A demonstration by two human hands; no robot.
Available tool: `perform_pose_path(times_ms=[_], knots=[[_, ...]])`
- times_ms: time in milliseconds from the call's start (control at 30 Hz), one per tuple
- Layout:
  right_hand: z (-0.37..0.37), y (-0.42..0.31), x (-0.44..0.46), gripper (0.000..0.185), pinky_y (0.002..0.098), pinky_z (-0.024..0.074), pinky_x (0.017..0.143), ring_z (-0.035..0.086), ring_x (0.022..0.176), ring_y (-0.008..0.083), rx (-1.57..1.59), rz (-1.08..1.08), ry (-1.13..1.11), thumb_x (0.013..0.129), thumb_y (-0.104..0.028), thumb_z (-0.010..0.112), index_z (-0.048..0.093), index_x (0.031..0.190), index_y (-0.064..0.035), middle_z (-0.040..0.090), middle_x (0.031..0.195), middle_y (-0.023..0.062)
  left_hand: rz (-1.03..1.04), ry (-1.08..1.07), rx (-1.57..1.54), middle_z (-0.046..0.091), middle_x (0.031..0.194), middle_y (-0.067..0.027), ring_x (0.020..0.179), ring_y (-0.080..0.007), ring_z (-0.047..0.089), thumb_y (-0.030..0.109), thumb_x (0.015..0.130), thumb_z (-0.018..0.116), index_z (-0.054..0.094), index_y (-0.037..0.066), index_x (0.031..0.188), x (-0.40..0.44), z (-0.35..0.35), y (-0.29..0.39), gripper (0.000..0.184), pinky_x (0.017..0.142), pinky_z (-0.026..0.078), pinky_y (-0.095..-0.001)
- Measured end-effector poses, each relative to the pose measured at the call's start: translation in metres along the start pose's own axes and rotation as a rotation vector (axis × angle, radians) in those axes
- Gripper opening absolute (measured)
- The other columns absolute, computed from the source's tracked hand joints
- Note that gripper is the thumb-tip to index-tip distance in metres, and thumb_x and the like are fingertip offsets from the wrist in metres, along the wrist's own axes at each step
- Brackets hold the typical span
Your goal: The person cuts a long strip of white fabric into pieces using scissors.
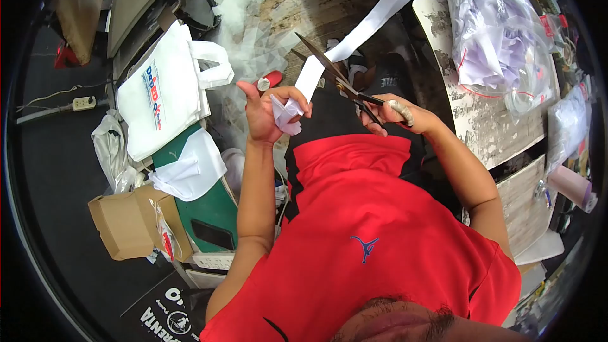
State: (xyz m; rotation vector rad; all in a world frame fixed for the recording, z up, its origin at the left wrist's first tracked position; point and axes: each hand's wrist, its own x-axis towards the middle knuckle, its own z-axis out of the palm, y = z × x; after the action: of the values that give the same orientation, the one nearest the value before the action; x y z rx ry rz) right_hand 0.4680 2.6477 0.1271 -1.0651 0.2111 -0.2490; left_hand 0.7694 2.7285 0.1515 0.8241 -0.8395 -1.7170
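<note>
My left hand point(273, 113) is closed on small crumpled pale fabric pieces point(286, 114), its thumb sticking out to the side. A long white fabric strip point(386, 7) runs from beside those fingers up to the top of the view. My right hand point(396, 116) grips a pair of dark scissors point(335, 76) by its black handles, and one finger is wrapped in pale tape. The scissors' blades are spread and point up and left, crossing the strip near my left hand. Whether the strip lies between the blades, I cannot tell.
Stacked white tote bags point(155, 98) lie at left above white cloth point(190, 168) on a green surface point(212, 215). A phone point(213, 234) and an open cardboard box point(130, 225) are nearby. At right, a plastic bag of fabric point(500, 44) rests on a worn white table point(500, 133). Scraps litter the floor.
</note>
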Motion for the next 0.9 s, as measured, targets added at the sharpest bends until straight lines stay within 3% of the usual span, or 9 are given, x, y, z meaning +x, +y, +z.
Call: perform_pose_path(times_ms=[433, 533, 600, 633, 667, 800, 833, 867, 900], knots=[[0.003, -0.013, -0.004, 0.059, 0.0243, 0.0409, 0.06, 0.048, 0.059, 0.0083, -0.003, 0.015, 0.049, 0.096, -0.06, 0.054, 0.057, 0.094, -0.0017, 0.052, 0.071, 0.0006, -0.067, 0.108, 0.082, 0.055, 0.057, -0.0111, 0.059, -0.0249, 0.056, 0.094, 0.077, 0.011, 0.06, -0.004, 0.063, -0.007, -0.011, -0.002, 0.11, 0.063, 0.045, -0.0322], [-0.005, -0.005, -0.005, 0.054, 0.0239, 0.0406, 0.055, 0.05, 0.06, 0.0077, -0.047, 0.093, 0.072, 0.093, -0.054, 0.062, 0.057, 0.098, -0.0005, 0.052, 0.072, -0.0001, -0.287, 0.109, 0.46, 0.062, 0.068, -0.0108, 0.065, -0.0185, 0.06, 0.087, 0.085, 0.017, 0.065, -0.003, 0.081, -0.006, -0.01, -0.002, 0.102, 0.066, 0.048, -0.0301], [-0.001, -0.013, -0.007, 0.039, 0.0253, 0.0401, 0.055, 0.05, 0.06, 0.0078, -0.131, 0.136, 0.141, 0.099, -0.039, 0.06, 0.058, 0.092, -0.0007, 0.05, 0.066, -0.001, -0.42, -0.051, 0.667, 0.061, 0.071, -0.0038, 0.065, -0.0127, 0.061, 0.044, 0.101, 0.047, 0.067, 0.0, 0.098, -0.006, -0.009, 0.008, 0.048, 0.057, 0.047, -0.0259], [-0.001, -0.011, -0.007, 0.05, 0.0261, 0.0404, 0.055, 0.048, 0.058, 0.0088, -0.184, 0.12, 0.166, 0.1, -0.052, 0.053, 0.055, 0.08, -0.0063, 0.052, 0.068, -0.0007, -0.529, -0.133, 0.81, 0.059, 0.068, 0.0003, 0.065, -0.0076, 0.059, 0.016, 0.091, 0.064, 0.066, 0.001, 0.106, 0.004, 0.027, 0.025, 0.021, 0.054, 0.044, -0.0229], [0.001, -0.013, -0.008, 0.047, 0.0263, 0.0411, 0.056, 0.048, 0.059, 0.0093, -0.186, 0.128, 0.216, 0.099, -0.05, 0.056, 0.056, 0.081, -0.0061, 0.053, 0.068, -0.0002, -0.633, -0.203, 0.799, 0.056, 0.068, 0.0045, 0.063, -0.0033, 0.053, 0.002, 0.079, 0.075, 0.064, 0.003, 0.111, 0.014, 0.057, 0.038, 0.033, 0.057, 0.042, -0.0203], [0.001, -0.022, -0.015, 0.018, 0.0281, 0.0434, 0.058, 0.053, 0.064, 0.0107, -0.446, -0.043, 0.207, 0.09, -0.022, 0.064, 0.062, 0.089, -0.0035, 0.056, 0.073, 0.003, -0.032, -0.727, 0.778, 0.052, 0.074, 0.0013, 0.064, -0.0093, 0.049, 0.009, 0.074, 0.082, 0.055, 0.002, 0.119, 0.079, 0.16, 0.033, 0.053, 0.066, 0.042, -0.0267], [0.015, -0.009, -0.023, 0.021, 0.0303, 0.0466, 0.069, 0.057, 0.077, 0.0107, -0.151, -0.43, 0.334, 0.094, -0.023, 0.06, 0.062, 0.089, -0.0032, 0.06, 0.076, 0.0007, 0.25, -0.77, 0.739, 0.054, 0.082, -0.0059, 0.069, -0.0186, 0.055, 0.011, 0.072, 0.076, 0.054, 0.002, 0.117, 0.1, 0.197, 0.026, 0.051, 0.071, 0.045, -0.031], [0.008, -0.006, -0.025, 0.021, 0.0303, 0.0466, 0.069, 0.057, 0.077, 0.0107, -0.17, -0.434, 0.335, 0.094, -0.023, 0.06, 0.062, 0.089, -0.0032, 0.06, 0.076, 0.0007, 0.055, -0.833, 0.774, 0.055, 0.09, -0.0114, 0.079, -0.026, 0.057, 0.011, 0.072, 0.069, 0.054, 0.002, 0.114, 0.113, 0.228, 0.04, 0.046, 0.074, 0.046, -0.0344], [0.01, -0.027, -0.028, 0.02, 0.0307, 0.0463, 0.07, 0.057, 0.078, 0.0108, -0.238, -0.233, 0.331, 0.095, -0.021, 0.059, 0.062, 0.087, -0.0035, 0.06, 0.075, 0.0008, 0.237, -0.824, 0.797, 0.054, 0.091, -0.0099, 0.082, -0.0196, 0.054, 0.006, 0.07, 0.061, 0.056, -0.001, 0.111, 0.131, 0.254, 0.033, 0.042, 0.075, 0.045, -0.0334]])
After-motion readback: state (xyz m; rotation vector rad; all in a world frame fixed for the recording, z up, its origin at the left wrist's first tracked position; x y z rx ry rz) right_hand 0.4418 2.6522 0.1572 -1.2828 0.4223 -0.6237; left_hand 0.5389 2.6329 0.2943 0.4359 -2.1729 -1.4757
